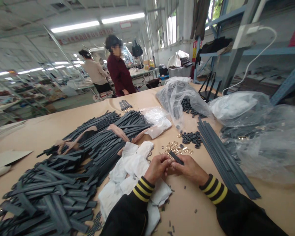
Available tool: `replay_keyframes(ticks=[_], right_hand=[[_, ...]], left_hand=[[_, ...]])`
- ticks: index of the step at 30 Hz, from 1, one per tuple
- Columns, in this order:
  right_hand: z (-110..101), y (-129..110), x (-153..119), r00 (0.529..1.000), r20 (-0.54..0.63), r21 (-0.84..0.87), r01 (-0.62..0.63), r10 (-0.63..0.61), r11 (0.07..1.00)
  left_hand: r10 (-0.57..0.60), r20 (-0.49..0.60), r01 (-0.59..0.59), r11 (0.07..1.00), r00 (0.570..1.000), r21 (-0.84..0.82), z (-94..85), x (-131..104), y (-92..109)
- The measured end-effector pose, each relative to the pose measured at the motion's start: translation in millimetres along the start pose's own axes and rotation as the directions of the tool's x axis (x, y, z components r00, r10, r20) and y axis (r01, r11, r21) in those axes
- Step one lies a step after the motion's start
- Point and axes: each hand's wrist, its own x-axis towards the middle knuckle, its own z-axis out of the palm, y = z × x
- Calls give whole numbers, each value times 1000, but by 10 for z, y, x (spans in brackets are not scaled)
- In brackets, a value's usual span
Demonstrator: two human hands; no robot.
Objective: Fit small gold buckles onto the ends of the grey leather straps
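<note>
A short dark strap [176, 158] is held between my two hands in front of my chest. My right hand [190, 168] grips it, with the thumb lying along it. My left hand [157, 167] is closed, its fingertips pinched at the strap's left side and meeting the right fingers; the exact spot they grip is partly hidden. Just beyond the hands lie gold-coloured metal buckles [173, 147] and a heap of small dark loops [191, 139]. Crumpled white cloth [131, 164] spreads under and left of my left hand.
Dark straps [51, 196] pile up on the left, with tied bundles [113, 134] behind. Long dark strips [223, 154] lie to the right, beside clear plastic bags [267, 141]. An open bag [179, 95] holds more loops. Two people stand beyond the table; blue shelving [258, 51] rises at right.
</note>
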Motion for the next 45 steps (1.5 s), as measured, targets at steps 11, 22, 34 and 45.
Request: replay_keyframes(ticks=[11, 22, 34, 45], right_hand=[[31, -82, 5, 996, -68, 61, -54, 58, 997], [40, -4, 3, 999, -46, -44, -31, 29, 999], [189, 133, -55, 973, -51, -653, 139, -226, 745], [-21, 83, -17, 967, -180, -155, -209, 181, 965]], left_hand=[[8, -74, -31, 947, 997, -321, -1, -13, -78], [63, -28, -69, 884, 998, -463, 37, 15, -174], [-132, -143, 39, 852, 981, -522, 69, 0, -142], [104, -275, -142, 982, 956, -125, 52, -49, 71]])
